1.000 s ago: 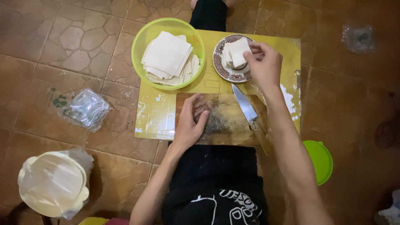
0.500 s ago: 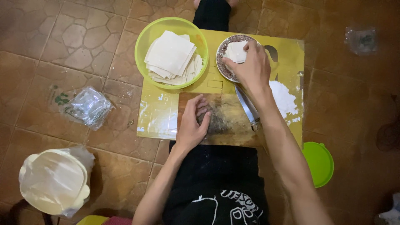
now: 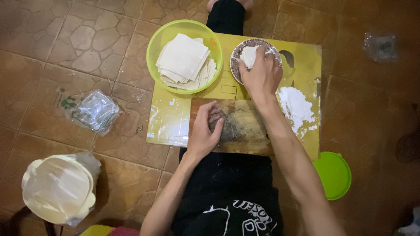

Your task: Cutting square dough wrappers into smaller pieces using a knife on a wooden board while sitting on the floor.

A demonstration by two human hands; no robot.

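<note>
My left hand (image 3: 204, 130) lies flat on a wooden cutting board (image 3: 245, 140), its fingertips on a dark smear in the board's middle. My right hand (image 3: 261, 75) reaches over a small patterned plate (image 3: 238, 54) and its fingers pinch a white square sheet (image 3: 249, 56) from the stack there. A lime-green bowl (image 3: 154, 48) left of the plate holds several larger white square sheets (image 3: 183, 59). Board, bowl and plate all sit on a yellow mat (image 3: 168, 122). My right forearm crosses the board's right end and hides what lies under it.
A pile of white flour (image 3: 296, 106) lies on the mat's right side. A green lid (image 3: 334, 175) rests on the tiled floor at right. A crumpled clear bag (image 3: 94, 111) lies at left, a cream bucket in a bag (image 3: 59, 188) at lower left, another clear bag (image 3: 380, 46) at upper right.
My right hand slid left from the plate's right rim to over its centre and closed on a white sheet; the forearm now covers the knife on the board. The left hand stayed put.
</note>
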